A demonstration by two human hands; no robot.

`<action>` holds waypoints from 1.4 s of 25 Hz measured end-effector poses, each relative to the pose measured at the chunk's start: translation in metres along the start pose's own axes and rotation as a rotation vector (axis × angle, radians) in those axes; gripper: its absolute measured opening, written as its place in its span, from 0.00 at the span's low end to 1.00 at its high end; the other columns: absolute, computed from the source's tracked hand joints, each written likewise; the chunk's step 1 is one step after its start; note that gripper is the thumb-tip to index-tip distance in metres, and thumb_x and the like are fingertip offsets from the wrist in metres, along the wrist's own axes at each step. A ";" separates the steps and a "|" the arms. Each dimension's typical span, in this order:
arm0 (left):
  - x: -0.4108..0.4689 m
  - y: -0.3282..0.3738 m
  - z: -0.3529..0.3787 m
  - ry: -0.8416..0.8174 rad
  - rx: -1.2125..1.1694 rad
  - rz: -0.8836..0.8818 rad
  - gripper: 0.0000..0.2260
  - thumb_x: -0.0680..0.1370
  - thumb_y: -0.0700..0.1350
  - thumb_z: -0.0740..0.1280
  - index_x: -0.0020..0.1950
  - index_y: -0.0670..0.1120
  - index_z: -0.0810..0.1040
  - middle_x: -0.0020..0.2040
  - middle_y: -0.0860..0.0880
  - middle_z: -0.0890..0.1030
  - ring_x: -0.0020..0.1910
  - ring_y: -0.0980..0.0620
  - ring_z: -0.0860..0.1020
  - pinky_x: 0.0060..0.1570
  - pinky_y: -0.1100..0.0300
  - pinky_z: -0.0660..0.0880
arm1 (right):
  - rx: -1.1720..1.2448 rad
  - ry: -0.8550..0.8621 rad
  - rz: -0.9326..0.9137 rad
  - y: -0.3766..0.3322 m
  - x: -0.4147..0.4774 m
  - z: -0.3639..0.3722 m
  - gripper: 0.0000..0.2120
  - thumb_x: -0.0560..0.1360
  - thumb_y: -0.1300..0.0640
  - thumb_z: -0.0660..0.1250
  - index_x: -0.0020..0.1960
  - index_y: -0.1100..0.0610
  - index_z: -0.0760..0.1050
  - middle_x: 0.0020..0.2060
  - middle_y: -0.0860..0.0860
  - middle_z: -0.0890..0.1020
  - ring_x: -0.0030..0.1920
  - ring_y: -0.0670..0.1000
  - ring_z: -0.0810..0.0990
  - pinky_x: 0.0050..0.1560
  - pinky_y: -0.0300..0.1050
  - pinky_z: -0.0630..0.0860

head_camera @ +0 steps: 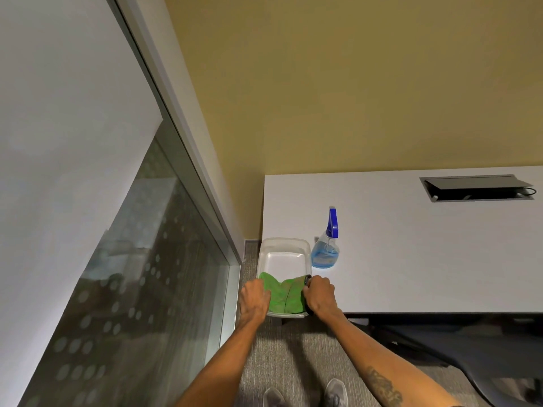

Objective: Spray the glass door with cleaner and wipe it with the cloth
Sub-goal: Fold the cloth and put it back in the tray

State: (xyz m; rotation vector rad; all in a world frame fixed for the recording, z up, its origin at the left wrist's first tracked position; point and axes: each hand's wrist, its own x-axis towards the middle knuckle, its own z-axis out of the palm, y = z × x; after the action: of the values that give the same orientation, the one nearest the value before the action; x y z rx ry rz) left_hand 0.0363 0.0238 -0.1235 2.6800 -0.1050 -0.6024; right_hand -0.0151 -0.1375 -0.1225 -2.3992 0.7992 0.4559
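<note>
A green cloth lies in the near half of a clear plastic bin at the left end of a white table. My left hand grips the cloth's left edge and my right hand grips its right edge, both closed on the fabric. A spray bottle with blue liquid and a blue trigger head stands upright on the table just right of the bin, untouched. The glass door, with frosted dots and a frosted upper panel, runs along the left.
The door's metal frame meets a yellow wall behind the table. A cable box opening sits in the tabletop at far right. Grey carpet and my shoes are below; a dark chair base lies under the table.
</note>
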 end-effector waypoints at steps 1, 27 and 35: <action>0.000 0.001 0.000 0.002 0.011 -0.002 0.08 0.82 0.40 0.64 0.53 0.40 0.83 0.51 0.42 0.85 0.50 0.45 0.85 0.49 0.53 0.83 | -0.001 -0.007 -0.003 0.000 0.001 0.000 0.13 0.83 0.59 0.59 0.57 0.66 0.80 0.58 0.63 0.83 0.59 0.64 0.81 0.59 0.53 0.75; -0.019 -0.039 0.014 0.041 0.230 0.217 0.34 0.79 0.63 0.67 0.79 0.49 0.64 0.66 0.50 0.81 0.61 0.51 0.82 0.58 0.55 0.82 | 0.432 0.882 -0.183 -0.043 0.028 -0.093 0.15 0.77 0.51 0.75 0.58 0.60 0.81 0.47 0.55 0.86 0.47 0.58 0.82 0.50 0.50 0.70; -0.023 -0.043 0.016 0.062 0.264 0.253 0.33 0.81 0.60 0.67 0.81 0.49 0.62 0.75 0.50 0.75 0.65 0.50 0.81 0.62 0.53 0.81 | 0.614 0.636 -0.331 -0.074 0.022 -0.079 0.15 0.78 0.48 0.74 0.57 0.57 0.80 0.45 0.53 0.83 0.43 0.54 0.79 0.44 0.50 0.77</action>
State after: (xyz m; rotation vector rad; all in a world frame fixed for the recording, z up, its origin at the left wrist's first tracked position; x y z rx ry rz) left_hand 0.0080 0.0614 -0.1441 2.8688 -0.5314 -0.4518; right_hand 0.0591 -0.1458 -0.0414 -2.0117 0.6412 -0.6320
